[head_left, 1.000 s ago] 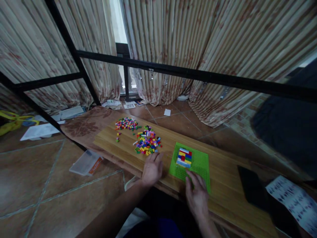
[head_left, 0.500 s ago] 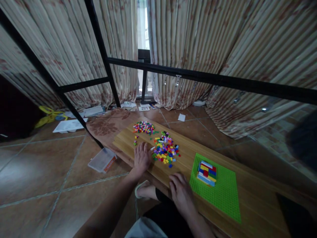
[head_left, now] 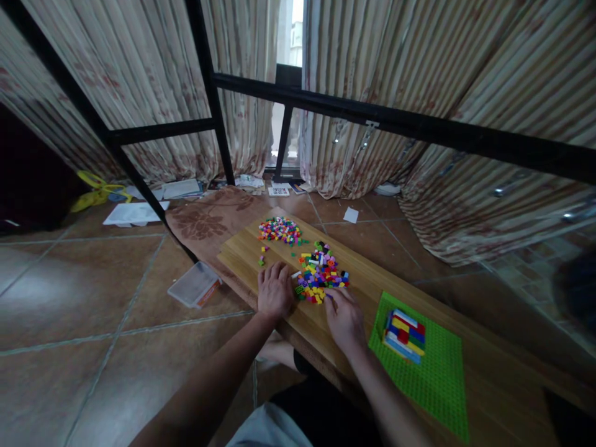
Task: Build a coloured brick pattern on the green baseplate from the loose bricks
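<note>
My left hand [head_left: 275,292] lies on the wooden table [head_left: 242,267], fingers stretched out just left of the larger pile of toy building bricks [head_left: 321,273]. It holds nothing that I can see. At the near edge of that pile, my right hand [head_left: 345,318] has its thumb and fingertips closed around a small blue brick, mostly hidden by the fingers. To the right, a green baseplate [head_left: 433,379] carries a low block of red, blue, yellow and white bricks [head_left: 405,335]. A second pile of smaller bricks [head_left: 280,230] is spread farther back.
A few loose bricks [head_left: 262,257] lie left of the piles. On the floor at left sits a clear plastic box [head_left: 193,285]. A black metal frame [head_left: 326,102] crosses before the curtains. A dark flat object [head_left: 565,416] is at the table's right end.
My right hand has moved forward from the table's near edge to the larger pile and closed on a blue brick. The left hand stays beside the pile; the view has shifted slightly.
</note>
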Demonstrator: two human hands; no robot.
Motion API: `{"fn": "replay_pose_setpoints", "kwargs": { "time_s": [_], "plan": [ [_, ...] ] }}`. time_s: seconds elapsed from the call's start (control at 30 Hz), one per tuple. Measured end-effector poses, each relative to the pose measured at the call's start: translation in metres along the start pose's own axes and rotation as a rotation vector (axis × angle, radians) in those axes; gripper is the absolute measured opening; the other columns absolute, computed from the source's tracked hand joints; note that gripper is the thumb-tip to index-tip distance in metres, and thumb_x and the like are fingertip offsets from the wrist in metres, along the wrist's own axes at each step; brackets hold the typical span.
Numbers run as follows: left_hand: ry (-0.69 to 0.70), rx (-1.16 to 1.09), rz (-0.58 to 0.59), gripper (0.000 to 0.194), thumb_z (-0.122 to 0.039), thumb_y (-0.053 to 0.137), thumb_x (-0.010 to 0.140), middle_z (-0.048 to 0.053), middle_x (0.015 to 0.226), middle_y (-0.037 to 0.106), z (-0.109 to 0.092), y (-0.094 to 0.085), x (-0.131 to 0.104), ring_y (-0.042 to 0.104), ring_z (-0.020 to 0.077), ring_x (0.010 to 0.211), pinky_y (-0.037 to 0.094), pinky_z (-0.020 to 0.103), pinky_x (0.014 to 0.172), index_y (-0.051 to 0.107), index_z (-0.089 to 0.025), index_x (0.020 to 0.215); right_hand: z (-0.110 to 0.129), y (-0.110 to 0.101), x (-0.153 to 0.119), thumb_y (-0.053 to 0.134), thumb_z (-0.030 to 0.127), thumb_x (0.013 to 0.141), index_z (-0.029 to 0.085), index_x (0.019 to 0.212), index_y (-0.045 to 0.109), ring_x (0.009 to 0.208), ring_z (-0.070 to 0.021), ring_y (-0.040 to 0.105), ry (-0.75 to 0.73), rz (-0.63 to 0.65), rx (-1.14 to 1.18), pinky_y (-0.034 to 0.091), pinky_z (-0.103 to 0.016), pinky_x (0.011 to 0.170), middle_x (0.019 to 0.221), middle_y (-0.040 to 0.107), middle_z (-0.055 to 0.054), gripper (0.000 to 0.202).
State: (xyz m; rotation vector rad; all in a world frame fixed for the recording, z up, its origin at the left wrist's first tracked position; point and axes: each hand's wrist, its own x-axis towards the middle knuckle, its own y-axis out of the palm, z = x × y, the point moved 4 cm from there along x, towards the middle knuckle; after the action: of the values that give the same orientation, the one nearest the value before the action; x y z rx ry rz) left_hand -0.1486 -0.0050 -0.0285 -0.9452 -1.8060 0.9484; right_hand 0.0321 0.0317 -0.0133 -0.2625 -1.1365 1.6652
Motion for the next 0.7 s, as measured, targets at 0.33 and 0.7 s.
{"fn": "replay_pose_setpoints", "kwargs": {
  "time_s": [0.33, 0.7],
  "plan": [
    [-0.031, -0.026, 0.016, 0.032, -0.021, 0.040, 0.092, 0.007, 0.130, 0.056, 0.001, 0.000, -0.001, 0.046, 0.0252, 0.122, 0.032, 0.043, 0.104, 0.056, -0.023, 0.121, 0.017, 0.029, 0.054, 0.051, 0.027, 0.088, 0.020, 0.100, 0.069, 0.096, -0.0221, 0.055, -0.050, 0.087, -0.071, 0.042, -0.034, 0.087, 0.096, 0.065, -0.008, 0.023],
    [-0.026, -0.027, 0.024, 0.031, -0.027, 0.045, 0.091, 0.008, 0.129, 0.056, -0.001, -0.002, -0.001, 0.046, 0.0260, 0.121, 0.032, 0.044, 0.104, 0.056, -0.023, 0.119, 0.014, 0.033, 0.041, 0.053, 0.023, 0.087, 0.020, 0.089, 0.070, 0.090, -0.0218, 0.051, -0.049, 0.070, -0.148, 0.038, -0.034, 0.086, 0.091, 0.064, -0.007, 0.018]
  ]
}}
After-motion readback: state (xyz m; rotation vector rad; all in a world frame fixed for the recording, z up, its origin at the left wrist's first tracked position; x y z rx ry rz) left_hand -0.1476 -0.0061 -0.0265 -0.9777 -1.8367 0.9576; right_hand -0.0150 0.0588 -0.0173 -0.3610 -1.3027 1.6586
